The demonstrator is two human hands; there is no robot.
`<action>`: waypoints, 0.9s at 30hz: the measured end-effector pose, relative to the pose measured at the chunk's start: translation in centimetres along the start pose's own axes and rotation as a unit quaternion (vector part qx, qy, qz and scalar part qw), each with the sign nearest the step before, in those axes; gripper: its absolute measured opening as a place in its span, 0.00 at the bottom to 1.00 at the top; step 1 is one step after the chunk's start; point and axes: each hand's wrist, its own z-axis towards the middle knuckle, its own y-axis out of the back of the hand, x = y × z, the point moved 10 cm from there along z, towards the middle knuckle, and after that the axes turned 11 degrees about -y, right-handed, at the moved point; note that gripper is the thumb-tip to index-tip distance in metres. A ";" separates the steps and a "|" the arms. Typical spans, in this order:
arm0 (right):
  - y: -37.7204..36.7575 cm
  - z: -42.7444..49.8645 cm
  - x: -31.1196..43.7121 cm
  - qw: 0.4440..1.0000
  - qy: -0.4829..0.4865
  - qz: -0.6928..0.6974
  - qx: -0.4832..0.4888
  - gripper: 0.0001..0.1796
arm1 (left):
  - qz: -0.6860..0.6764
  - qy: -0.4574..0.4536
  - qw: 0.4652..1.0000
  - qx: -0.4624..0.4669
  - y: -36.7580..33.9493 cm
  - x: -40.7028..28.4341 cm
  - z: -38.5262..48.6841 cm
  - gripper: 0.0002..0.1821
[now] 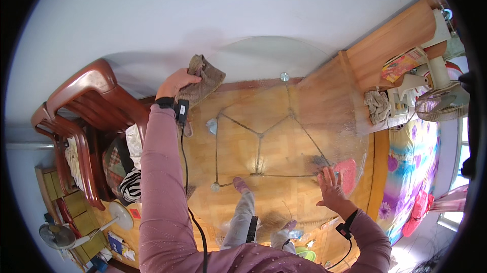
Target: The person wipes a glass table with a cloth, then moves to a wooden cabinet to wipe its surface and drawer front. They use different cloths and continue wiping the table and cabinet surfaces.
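A round glass tabletop (236, 159) on a thin metal frame is in front of me, the wooden floor showing through it. My left hand (179, 83) grips a folded brown cloth (207, 81) at the far left edge of the glass, close to the white wall. Over the glass's right side, my right hand (331, 189) has its fingers spread and holds nothing. Right beside its fingers is a flat pink item (346, 174), possibly a cloth; whether it lies on or under the glass I cannot tell.
Glossy wooden chairs (102, 94) with cloths on them stand at left, near a floor fan (59, 235). To the right, a wooden desk (392, 37) bears a magazine (405, 64), a crumpled cloth (376, 105) and a fan (441, 102). A patterned bed (409, 162) is beyond.
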 end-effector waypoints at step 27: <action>-0.9 0.7 -0.6 0.998 -0.038 -0.047 -0.023 0.77 | -0.358 -0.019 0.921 -0.154 -4.6 11.8 -26.4 0.23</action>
